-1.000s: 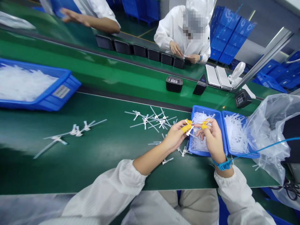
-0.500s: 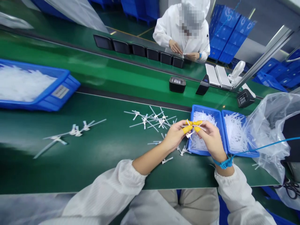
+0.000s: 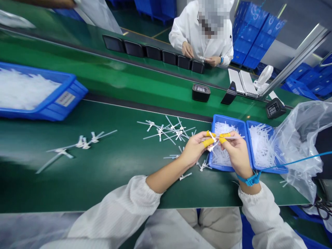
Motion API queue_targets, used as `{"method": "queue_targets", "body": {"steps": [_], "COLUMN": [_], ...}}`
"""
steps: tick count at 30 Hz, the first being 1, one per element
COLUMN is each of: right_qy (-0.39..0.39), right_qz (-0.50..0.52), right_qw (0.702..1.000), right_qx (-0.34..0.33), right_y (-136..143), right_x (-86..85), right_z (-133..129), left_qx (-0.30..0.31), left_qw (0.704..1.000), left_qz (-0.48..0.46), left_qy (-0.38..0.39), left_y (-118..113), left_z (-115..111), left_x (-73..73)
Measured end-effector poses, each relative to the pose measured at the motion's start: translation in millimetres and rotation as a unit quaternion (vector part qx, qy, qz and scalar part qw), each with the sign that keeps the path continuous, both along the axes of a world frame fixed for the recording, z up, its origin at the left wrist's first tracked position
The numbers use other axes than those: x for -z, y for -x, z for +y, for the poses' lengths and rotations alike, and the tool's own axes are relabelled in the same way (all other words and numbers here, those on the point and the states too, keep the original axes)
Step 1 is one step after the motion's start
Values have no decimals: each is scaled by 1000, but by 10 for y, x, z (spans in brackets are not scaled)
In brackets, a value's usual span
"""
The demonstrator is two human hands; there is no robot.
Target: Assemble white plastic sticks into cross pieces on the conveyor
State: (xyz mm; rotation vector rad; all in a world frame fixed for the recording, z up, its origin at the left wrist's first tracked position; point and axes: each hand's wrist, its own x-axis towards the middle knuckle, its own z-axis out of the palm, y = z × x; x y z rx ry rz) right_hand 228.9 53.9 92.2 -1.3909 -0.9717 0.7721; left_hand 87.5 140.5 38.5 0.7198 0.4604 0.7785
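Note:
Both hands meet above the near blue bin (image 3: 211,162), with yellow finger covers on thumbs and forefingers. My left hand (image 3: 194,148) is closed in a pinch on a small white plastic connector (image 3: 211,148). My right hand (image 3: 236,148) pinches a thin translucent tube (image 3: 240,137), whose end sticks out to the right. Whether tube and connector are joined is hidden by the fingers. A blue wrist strap (image 3: 251,180) circles my right wrist. Left of my hands lies a loose heap of connectors with tubes (image 3: 178,132) on the green table.
A second blue bin (image 3: 281,169) of thin white pieces stands at the right, beside a clear plastic bag (image 3: 295,138). A large blue bin (image 3: 74,100) is at the left. Black devices (image 3: 201,92) sit on the green belt. A co-worker in white (image 3: 202,38) works opposite.
My right fingers have shifted slightly right, and more of the tube shows beyond them. Black devices have moved a little right. An arm has appeared at top left.

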Motion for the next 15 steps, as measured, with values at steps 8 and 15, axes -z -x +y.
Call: {"method": "queue_targets", "body": {"steps": [8,15], "right_qy": [-13,-18], "right_qz": [31,32], "right_qw": [999,999], "right_qx": [-19,-15], "right_y": [14,8], "right_x": [-4,19], "right_z": [1,-1], "left_qx": [-6,-3], "left_qw": [1000,1000], "left_qz": [13,7], "left_qy": [10,7], "left_y": [7,-8], "left_z": [-10,-16], "left_x": [3,41]}}
